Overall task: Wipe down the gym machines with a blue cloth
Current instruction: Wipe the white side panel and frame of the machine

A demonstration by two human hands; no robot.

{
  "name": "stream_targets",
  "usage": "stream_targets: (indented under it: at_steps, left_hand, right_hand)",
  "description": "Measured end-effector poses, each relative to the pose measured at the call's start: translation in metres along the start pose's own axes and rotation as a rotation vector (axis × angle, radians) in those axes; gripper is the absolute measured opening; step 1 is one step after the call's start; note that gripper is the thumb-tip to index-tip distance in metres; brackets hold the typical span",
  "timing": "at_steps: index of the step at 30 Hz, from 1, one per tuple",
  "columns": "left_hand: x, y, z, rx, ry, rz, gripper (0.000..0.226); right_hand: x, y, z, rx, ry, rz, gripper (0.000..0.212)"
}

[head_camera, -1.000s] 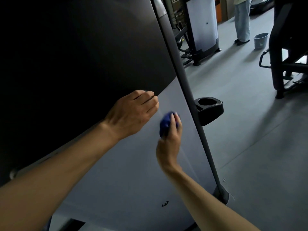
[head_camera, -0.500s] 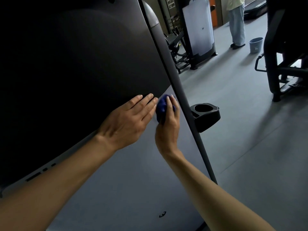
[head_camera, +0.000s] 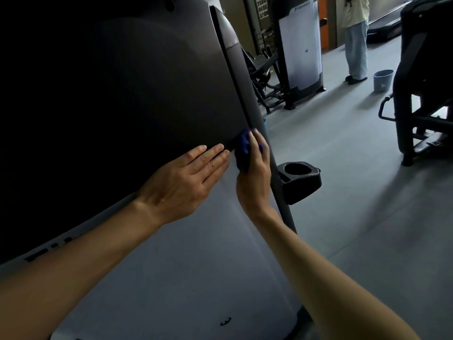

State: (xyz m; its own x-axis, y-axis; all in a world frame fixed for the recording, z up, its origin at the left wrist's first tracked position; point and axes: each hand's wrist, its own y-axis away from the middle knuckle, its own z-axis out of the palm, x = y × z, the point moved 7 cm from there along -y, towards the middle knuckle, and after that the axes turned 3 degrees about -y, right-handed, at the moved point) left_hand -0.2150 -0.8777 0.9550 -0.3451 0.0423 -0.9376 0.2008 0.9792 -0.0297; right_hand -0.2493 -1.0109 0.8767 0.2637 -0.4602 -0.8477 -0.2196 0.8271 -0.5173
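A tall gym machine shroud fills the left of the head view, dark on top and pale grey (head_camera: 196, 266) below. My right hand (head_camera: 255, 177) presses a bunched blue cloth (head_camera: 242, 150) against the panel where the dark and pale parts meet, beside the dark edge post (head_camera: 247, 99). My left hand (head_camera: 186, 182) lies flat on the panel just left of the cloth, fingers together and extended, holding nothing.
A black cup holder (head_camera: 300, 179) juts from the post right of my right hand. Further gym machines stand at the back (head_camera: 301, 45) and right (head_camera: 421, 77). A person (head_camera: 355, 38) stands by a blue bucket (head_camera: 382, 79) on the grey floor.
My right hand has slid the cloth up the pale panel to the dark seam, close to my left fingertips. My left hand has flattened on the panel.
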Motion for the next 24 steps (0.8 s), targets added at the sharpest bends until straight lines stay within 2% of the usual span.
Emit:
stream_targets:
  at_steps: [2, 4, 6, 8, 10, 11, 14, 17, 20, 21, 24]
  left_hand:
    - [0.0, -0.001, 0.0, -0.003, 0.0, 0.0, 0.06]
    - [0.0, -0.001, 0.001, -0.002, 0.01, 0.004, 0.06]
    - [0.001, -0.001, 0.001, 0.011, 0.012, 0.006, 0.06]
    - [0.0, -0.002, -0.002, 0.026, 0.018, -0.002, 0.06]
    - [-0.001, -0.002, -0.006, 0.035, 0.026, -0.013, 0.06]
    - [-0.001, -0.002, -0.008, 0.031, 0.022, -0.022, 0.061]
    - [-0.005, 0.006, -0.014, -0.014, -0.03, -0.108, 0.064]
    - [-0.005, 0.036, -0.013, -0.045, -0.054, -0.196, 0.064]
    - [0.004, 0.074, -0.01, -0.069, -0.06, -0.231, 0.065]
    - [0.01, 0.086, -0.008, -0.072, -0.031, -0.244, 0.065]
    - [0.03, 0.119, 0.001, -0.079, 0.061, -0.301, 0.063]
  right_hand:
    - [-0.008, -0.007, -0.001, -0.019, 0.014, -0.122, 0.07]
    - [0.017, 0.011, -0.007, -0.058, 0.066, -0.13, 0.066]
    - [0.058, 0.046, -0.016, -0.057, 0.108, 0.012, 0.069]
    - [0.094, 0.078, -0.025, -0.031, 0.079, 0.288, 0.072]
    - [0.103, 0.09, -0.027, -0.034, 0.042, 0.49, 0.069]
    - [0.097, 0.086, -0.027, -0.025, 0.021, 0.516, 0.067]
    - [0.047, 0.055, -0.012, -0.02, -0.047, 0.404, 0.065]
    - [-0.008, 0.064, 0.011, -0.036, -0.041, 0.153, 0.061]
    - [0.008, 0.127, 0.02, -0.117, 0.04, -0.037, 0.065]
    - [0.027, 0.149, 0.017, -0.149, 0.087, -0.039, 0.069]
    - [0.063, 0.18, 0.002, -0.177, 0.134, 0.108, 0.083]
